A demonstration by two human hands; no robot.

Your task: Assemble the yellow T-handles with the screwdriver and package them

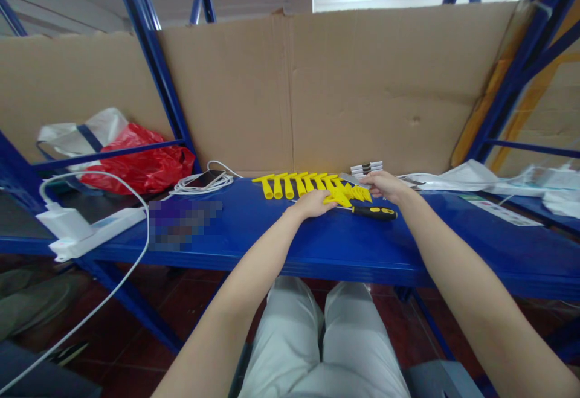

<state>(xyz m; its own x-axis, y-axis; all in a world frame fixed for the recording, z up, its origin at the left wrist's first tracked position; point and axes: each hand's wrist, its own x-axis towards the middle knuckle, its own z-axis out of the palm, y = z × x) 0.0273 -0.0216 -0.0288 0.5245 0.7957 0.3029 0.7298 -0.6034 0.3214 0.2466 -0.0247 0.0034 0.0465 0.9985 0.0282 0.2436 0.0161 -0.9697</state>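
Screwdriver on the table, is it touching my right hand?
Apart. The head view shows a strip of bare blue table between the screwdriver and your right hand.

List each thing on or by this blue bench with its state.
Left hand: closed on a yellow piece
Right hand: pinching a flat grey piece
Yellow handles: lined up in a row
Black-handled tool: lying flat
White cable: coiled
Phone: lying flat, screen dark
White adapter: plugged into power strip
Red bag: crumpled
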